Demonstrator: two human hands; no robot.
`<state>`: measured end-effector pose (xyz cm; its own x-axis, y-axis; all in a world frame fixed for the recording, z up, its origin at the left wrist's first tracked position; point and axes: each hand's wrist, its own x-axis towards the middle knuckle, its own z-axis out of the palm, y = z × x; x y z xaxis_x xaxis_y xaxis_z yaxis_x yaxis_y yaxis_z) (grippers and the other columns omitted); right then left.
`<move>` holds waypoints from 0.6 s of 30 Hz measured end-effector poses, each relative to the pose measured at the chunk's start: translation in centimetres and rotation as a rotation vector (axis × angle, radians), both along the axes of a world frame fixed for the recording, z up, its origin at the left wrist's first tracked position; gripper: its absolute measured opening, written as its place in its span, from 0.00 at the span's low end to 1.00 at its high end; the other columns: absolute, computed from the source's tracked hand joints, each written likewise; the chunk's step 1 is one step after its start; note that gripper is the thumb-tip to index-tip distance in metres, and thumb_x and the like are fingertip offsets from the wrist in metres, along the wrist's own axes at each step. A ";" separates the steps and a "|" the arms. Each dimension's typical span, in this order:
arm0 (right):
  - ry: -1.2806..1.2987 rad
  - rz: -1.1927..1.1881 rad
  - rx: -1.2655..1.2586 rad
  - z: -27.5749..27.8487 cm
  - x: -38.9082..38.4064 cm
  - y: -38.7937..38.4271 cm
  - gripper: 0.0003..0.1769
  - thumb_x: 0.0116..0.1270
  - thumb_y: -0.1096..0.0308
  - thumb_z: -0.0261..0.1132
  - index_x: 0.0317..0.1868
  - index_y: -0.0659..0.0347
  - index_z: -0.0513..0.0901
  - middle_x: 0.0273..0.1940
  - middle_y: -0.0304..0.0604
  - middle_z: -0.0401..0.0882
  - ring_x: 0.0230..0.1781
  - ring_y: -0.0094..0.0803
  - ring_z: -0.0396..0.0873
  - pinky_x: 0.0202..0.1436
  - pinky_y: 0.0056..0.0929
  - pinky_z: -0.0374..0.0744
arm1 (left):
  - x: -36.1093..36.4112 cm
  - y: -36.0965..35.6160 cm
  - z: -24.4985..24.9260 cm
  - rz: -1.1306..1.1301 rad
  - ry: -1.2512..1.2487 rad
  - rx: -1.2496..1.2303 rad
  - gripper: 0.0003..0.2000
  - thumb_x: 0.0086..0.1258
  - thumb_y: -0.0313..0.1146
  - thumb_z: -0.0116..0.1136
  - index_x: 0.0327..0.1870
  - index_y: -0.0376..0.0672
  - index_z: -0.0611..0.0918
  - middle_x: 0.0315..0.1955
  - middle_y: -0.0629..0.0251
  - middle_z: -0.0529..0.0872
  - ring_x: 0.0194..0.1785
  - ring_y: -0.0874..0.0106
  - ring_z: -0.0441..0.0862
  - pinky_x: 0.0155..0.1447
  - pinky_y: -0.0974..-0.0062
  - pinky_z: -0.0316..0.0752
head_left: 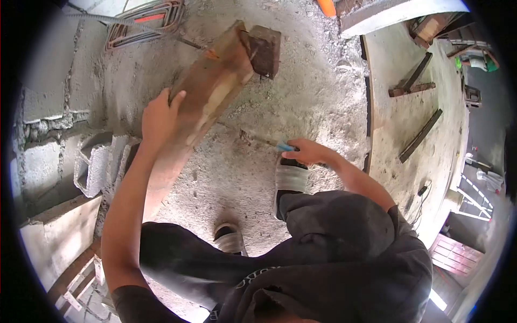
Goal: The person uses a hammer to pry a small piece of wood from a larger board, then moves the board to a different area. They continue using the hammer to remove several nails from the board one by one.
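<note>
A long wooden beam or boxed board [212, 86] runs diagonally from the lower left up to the top middle. My left hand [160, 118] rests on its left edge, fingers apart and thumb over the top face. In my right hand [308, 152], above my shoe, is a tool with a light blue handle [284, 146]; its thin metal end, blurred, points left toward the beam. A dark brown block [265, 52] touches the beam's far end. Near that end, a rebar rod [183, 40] reaches the beam from the upper left.
Bent rebar rings [145, 24] lie at the upper left. Hollow concrete blocks [92, 164] stand at the left by a wall. On the right, a large board [414, 124] carries dark wood strips [421, 135]. An orange object [326, 7] sits at the top edge.
</note>
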<state>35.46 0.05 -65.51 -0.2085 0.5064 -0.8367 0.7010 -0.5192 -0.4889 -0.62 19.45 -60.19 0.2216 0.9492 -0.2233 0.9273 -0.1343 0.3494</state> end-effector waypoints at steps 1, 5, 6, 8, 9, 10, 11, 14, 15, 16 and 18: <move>0.024 0.034 -0.050 -0.3 0.6 0.4 0.30 0.73 0.40 0.62 0.53 0.63 0.80 0.39 0.56 0.86 0.41 0.53 0.85 0.45 0.49 0.80 | -0.4 0.5 -0.3 0.001 0.000 0.024 0.32 0.78 0.57 0.50 0.62 0.32 0.79 0.46 0.38 0.86 0.54 0.44 0.84 0.59 0.52 0.77; -0.131 0.250 0.235 -1.7 2.5 0.5 0.34 0.75 0.35 0.55 0.55 0.61 0.82 0.41 0.55 0.87 0.45 0.53 0.85 0.50 0.52 0.79 | -0.8 1.7 -1.5 -0.030 0.022 -0.012 0.34 0.77 0.60 0.49 0.61 0.31 0.80 0.45 0.36 0.86 0.53 0.43 0.84 0.58 0.52 0.77; -0.213 0.311 0.223 -0.6 2.6 1.4 0.35 0.75 0.35 0.54 0.56 0.61 0.82 0.41 0.55 0.87 0.46 0.54 0.85 0.51 0.52 0.79 | -0.6 1.4 -1.2 -0.032 0.029 -0.016 0.34 0.77 0.60 0.49 0.61 0.31 0.80 0.45 0.36 0.86 0.53 0.43 0.84 0.58 0.52 0.77; -0.255 0.388 0.073 3.1 1.8 3.8 0.32 0.79 0.40 0.51 0.59 0.62 0.81 0.45 0.54 0.86 0.48 0.47 0.85 0.54 0.46 0.80 | 0.7 0.2 0.4 -0.023 -0.010 -0.073 0.33 0.78 0.59 0.49 0.62 0.31 0.80 0.44 0.36 0.86 0.52 0.43 0.84 0.57 0.52 0.77; -0.195 0.295 -0.033 3.7 2.1 4.8 0.31 0.80 0.42 0.50 0.58 0.63 0.81 0.44 0.54 0.86 0.44 0.43 0.86 0.50 0.44 0.81 | 1.2 -0.1 0.7 -0.017 -0.009 -0.083 0.33 0.78 0.59 0.49 0.62 0.31 0.80 0.44 0.36 0.86 0.52 0.43 0.84 0.57 0.52 0.77; -0.139 0.200 -0.139 3.7 2.6 5.6 0.31 0.81 0.43 0.48 0.57 0.65 0.81 0.43 0.54 0.86 0.40 0.38 0.87 0.47 0.43 0.83 | 1.7 -0.3 1.0 -0.021 -0.067 -0.107 0.33 0.78 0.58 0.50 0.62 0.31 0.80 0.43 0.37 0.87 0.51 0.43 0.85 0.56 0.52 0.77; -0.142 0.208 -0.146 3.3 3.6 6.4 0.31 0.81 0.43 0.48 0.57 0.65 0.81 0.43 0.54 0.86 0.40 0.38 0.87 0.47 0.43 0.83 | 2.2 -0.5 1.0 -0.024 -0.127 -0.128 0.33 0.78 0.58 0.50 0.62 0.31 0.80 0.43 0.37 0.87 0.50 0.43 0.85 0.55 0.52 0.77; 0.026 0.300 -0.287 2.9 6.7 7.1 0.29 0.83 0.49 0.47 0.63 0.67 0.76 0.39 0.51 0.85 0.32 0.31 0.85 0.39 0.36 0.84 | 3.2 -1.2 -0.9 -0.027 -0.164 -0.065 0.33 0.78 0.58 0.50 0.61 0.31 0.80 0.42 0.38 0.87 0.50 0.44 0.85 0.55 0.52 0.77; 0.129 0.126 -0.336 3.5 7.1 6.6 0.26 0.83 0.52 0.48 0.69 0.64 0.70 0.38 0.50 0.85 0.30 0.31 0.84 0.38 0.35 0.84 | 3.6 -1.1 -1.2 -0.021 -0.173 -0.062 0.33 0.78 0.58 0.50 0.61 0.31 0.80 0.42 0.38 0.87 0.50 0.44 0.85 0.55 0.52 0.77; 0.232 -0.050 -0.382 4.4 6.8 6.1 0.27 0.83 0.55 0.50 0.75 0.61 0.64 0.38 0.49 0.85 0.28 0.31 0.83 0.36 0.33 0.83 | 3.8 -1.0 -1.5 -0.027 -0.127 -0.109 0.32 0.77 0.59 0.50 0.61 0.32 0.80 0.43 0.38 0.87 0.51 0.44 0.85 0.55 0.52 0.77; 0.323 -0.179 -0.409 5.9 6.4 4.7 0.34 0.82 0.59 0.53 0.81 0.57 0.52 0.45 0.50 0.85 0.34 0.33 0.85 0.40 0.35 0.85 | 3.7 -0.6 -2.9 -0.019 -0.084 -0.162 0.32 0.77 0.59 0.50 0.61 0.32 0.80 0.43 0.38 0.87 0.51 0.44 0.84 0.56 0.53 0.77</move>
